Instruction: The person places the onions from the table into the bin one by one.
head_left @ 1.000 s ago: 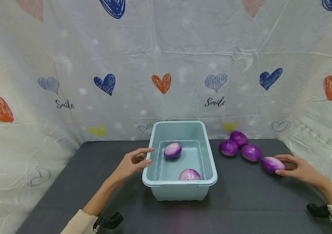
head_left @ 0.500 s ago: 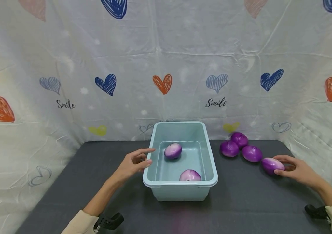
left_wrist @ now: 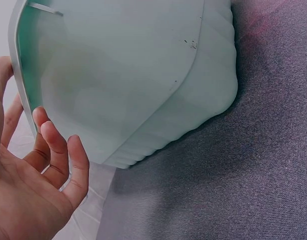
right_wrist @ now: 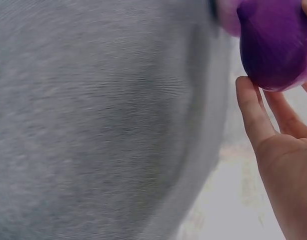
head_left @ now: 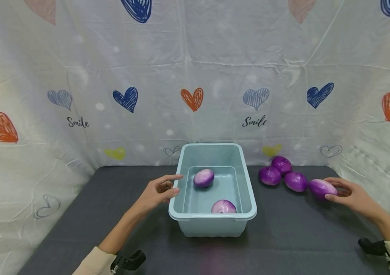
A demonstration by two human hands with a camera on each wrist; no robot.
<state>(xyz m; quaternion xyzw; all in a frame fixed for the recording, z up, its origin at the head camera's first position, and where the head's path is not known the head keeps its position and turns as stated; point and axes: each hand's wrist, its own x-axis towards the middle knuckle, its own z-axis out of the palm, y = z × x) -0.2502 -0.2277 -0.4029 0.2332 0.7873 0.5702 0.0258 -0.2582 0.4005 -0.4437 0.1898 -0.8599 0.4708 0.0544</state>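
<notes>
In the head view my right hand holds a purple onion with a pale top, thumb in front and fingers behind. The right wrist view shows this onion in my fingertips, close over the cloth. Three more onions lie clustered just left of it. My left hand is at the left rim of a pale blue plastic basin, its index finger and thumb reaching over the rim. Its other fingers bend loosely outside the wall. Two onions lie in the basin.
Dark grey cloth covers the table. Behind it hangs a white curtain printed with hearts and the word Smile. Black straps with camera mounts sit on both wrists, below beige sleeves.
My right hand has raised the held onion slightly off its spot and shifted it a little to the right. The left hand stays at the basin rim.
</notes>
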